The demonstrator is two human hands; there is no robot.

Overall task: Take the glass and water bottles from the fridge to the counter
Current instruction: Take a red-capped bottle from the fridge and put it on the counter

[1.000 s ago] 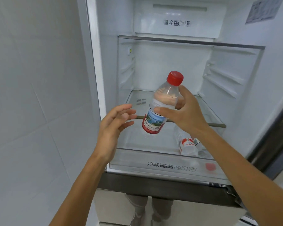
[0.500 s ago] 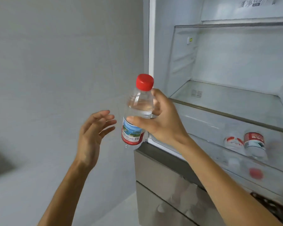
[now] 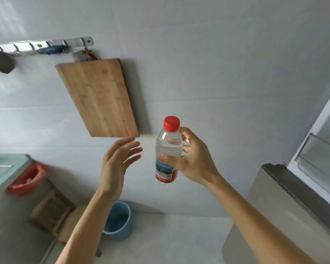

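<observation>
I am holding the water bottle [image 3: 167, 149] upright in my right hand [image 3: 194, 161], fingers and thumb wrapping its clear middle just above the label, red cap [image 3: 171, 123] on top. It is hanging in the air before the white tiled wall [image 3: 217, 73], left of the fridge [image 3: 293, 197]. My left hand [image 3: 116, 164] is hovering just beside it, fingers spread, gripping nothing.

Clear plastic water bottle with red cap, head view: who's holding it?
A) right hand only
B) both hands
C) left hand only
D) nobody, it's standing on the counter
A: the right hand grips the clear plastic water bottle with the red cap around its middle, upright in the air, while the left hand is open beside it with fingers spread, not touching it.
</observation>
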